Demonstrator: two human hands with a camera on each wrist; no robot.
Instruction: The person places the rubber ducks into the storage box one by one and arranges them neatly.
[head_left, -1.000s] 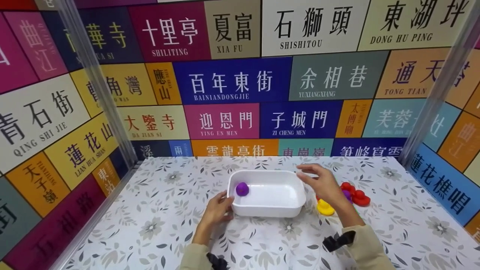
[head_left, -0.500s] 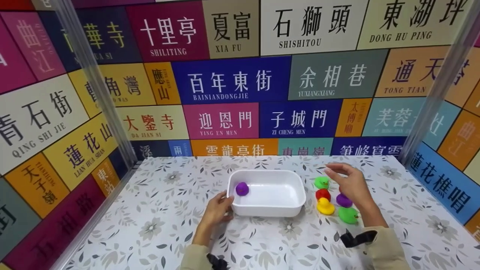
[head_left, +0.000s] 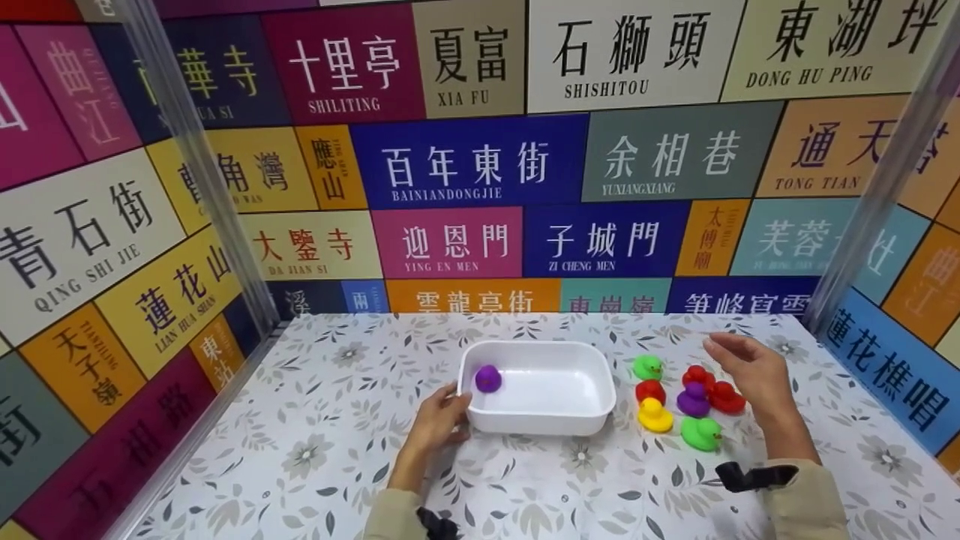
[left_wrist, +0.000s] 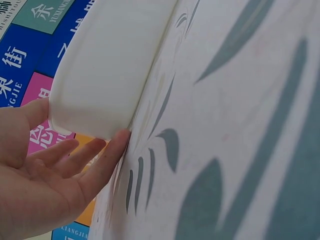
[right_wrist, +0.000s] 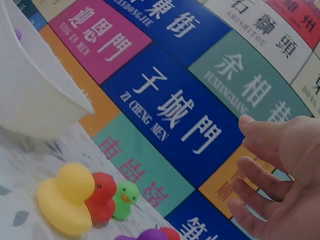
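Observation:
In the head view my left hand (head_left: 435,421) holds the left end of a white plastic tub (head_left: 536,424). Its thumb is at the rim and its fingers lie against the end wall (left_wrist: 105,85). A small purple toy duck (head_left: 488,379) sits inside the tub. My right hand (head_left: 757,375) hovers over the table with nothing in it, its fingers loosely bent. To its left stand a purple duck (head_left: 694,400), red ducks (head_left: 726,398), a yellow duck (head_left: 655,415), and green ducks (head_left: 648,367).
The table (head_left: 315,480) wears a white cloth with grey leaves and flowers. Panels of coloured Chinese signs (head_left: 465,161) stand behind and at both sides. Clear upright posts (head_left: 862,180) mark the back corners.
My right hand has moved right, from beside the tub's right end to past the ducks, uncovering them. My left hand and the tub stay in place.

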